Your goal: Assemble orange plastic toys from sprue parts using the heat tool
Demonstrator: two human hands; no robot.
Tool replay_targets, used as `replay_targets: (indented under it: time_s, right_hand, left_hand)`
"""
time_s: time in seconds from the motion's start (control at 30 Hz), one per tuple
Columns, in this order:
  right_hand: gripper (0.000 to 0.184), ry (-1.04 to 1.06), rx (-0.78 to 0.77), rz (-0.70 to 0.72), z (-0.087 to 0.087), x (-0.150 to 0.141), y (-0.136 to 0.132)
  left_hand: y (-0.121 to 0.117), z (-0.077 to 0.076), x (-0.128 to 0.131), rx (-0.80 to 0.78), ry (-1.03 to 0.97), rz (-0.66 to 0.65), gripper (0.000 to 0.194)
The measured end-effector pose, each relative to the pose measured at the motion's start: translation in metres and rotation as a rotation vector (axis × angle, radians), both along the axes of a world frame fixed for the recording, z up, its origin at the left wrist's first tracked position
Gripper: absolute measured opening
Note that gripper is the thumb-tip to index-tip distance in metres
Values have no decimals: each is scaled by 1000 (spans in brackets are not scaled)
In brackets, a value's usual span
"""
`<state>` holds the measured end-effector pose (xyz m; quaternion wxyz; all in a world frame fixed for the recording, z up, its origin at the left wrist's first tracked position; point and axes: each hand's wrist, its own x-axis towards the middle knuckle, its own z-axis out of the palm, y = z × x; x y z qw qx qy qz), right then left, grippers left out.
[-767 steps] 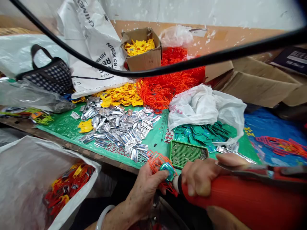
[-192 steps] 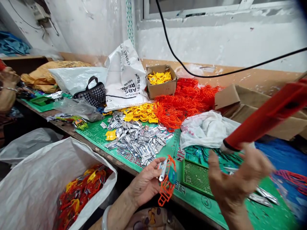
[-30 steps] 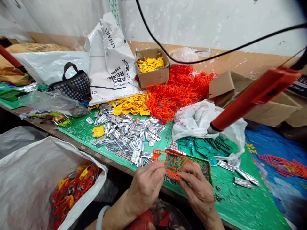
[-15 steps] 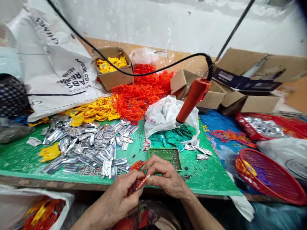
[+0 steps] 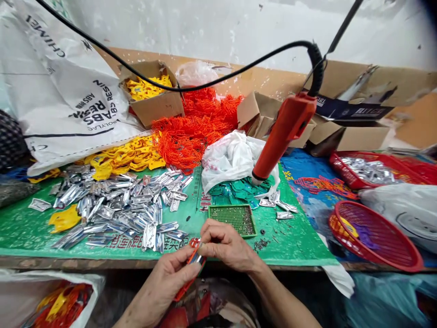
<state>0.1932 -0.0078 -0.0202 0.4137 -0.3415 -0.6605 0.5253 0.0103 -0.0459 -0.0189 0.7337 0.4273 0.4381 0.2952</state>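
Note:
My left hand (image 5: 174,273) is closed around an orange plastic part (image 5: 184,289) that carries a shiny metal piece (image 5: 196,258) along its face. With fingers pinched, my right hand (image 5: 223,246) holds the upper end of the same part. Both hands are just in front of the table edge. Beyond my right hand lies a green mesh tray (image 5: 232,220) with small dark screws gathered at its right side. An orange-red electric screwdriver (image 5: 285,136) hangs tip down above green plastic pieces (image 5: 235,189) in a white bag.
Many silvery metal pieces (image 5: 126,205) cover the table's left side. Behind them are yellow parts (image 5: 126,155) and a heap of orange parts (image 5: 191,132). At right stands a red basket (image 5: 392,246). A black cable (image 5: 239,70) arches across the workspace.
My hands have turned the orange part, so more of its length and the metal piece show. The whole view has shifted slightly, and the screwdriver appears farther right.

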Motion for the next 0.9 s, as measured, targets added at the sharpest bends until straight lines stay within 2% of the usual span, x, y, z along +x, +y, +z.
replay_targets:
  time_s: [0.1,0.17,0.2,0.23,0.3,0.33,0.37,0.43,0.47,0.5,0.57,0.63,0.73,0.83,0.9]
  right_hand:
    - [18,-105,105,-92,-2,-3,-7]
    - [20,-160,229,-227,4,6,-13]
    - [25,-177,306,-342,10,16,-14]
    - [27,-170,394,-533,17,29,-12]
    - [33,-177,580,-993,35,59,3]
    - [41,-157,649,-1125,45,75,16]
    - [53,-126,677,-1166,54,89,32]
    - [76,-54,624,-1062,71,107,72]
    - [79,-8,581,-945,78,111,91]
    - [76,57,525,-796,85,111,110]
    - [64,172,301,-523,94,103,136]
    - [53,237,157,-426,96,89,148]
    - [40,258,142,-517,89,72,138]
    - [24,187,158,-623,72,67,112]
    - [19,125,133,-676,60,69,95]
  left_hand:
    - [-1,-2,4,-126,-80,81,38]
    - [0,-4,5,-168,-135,118,35]
    - [1,-5,5,-185,-151,125,31]
    - [1,-6,5,-199,-157,127,27]
    - [3,-7,6,-217,-139,121,23]
    - [3,-7,7,-219,-124,116,24]
    - [4,-7,8,-215,-111,112,25]
    - [4,-4,10,-208,-97,104,27]
    - [3,-3,11,-210,-92,98,27]
    - [3,-1,12,-215,-88,91,27]
    - [1,2,13,-229,-88,86,26]
    - [0,5,14,-236,-96,95,27]
    - [1,7,13,-243,-108,104,28]
    - [2,6,12,-249,-92,109,29]
    - [3,5,12,-245,-81,116,31]
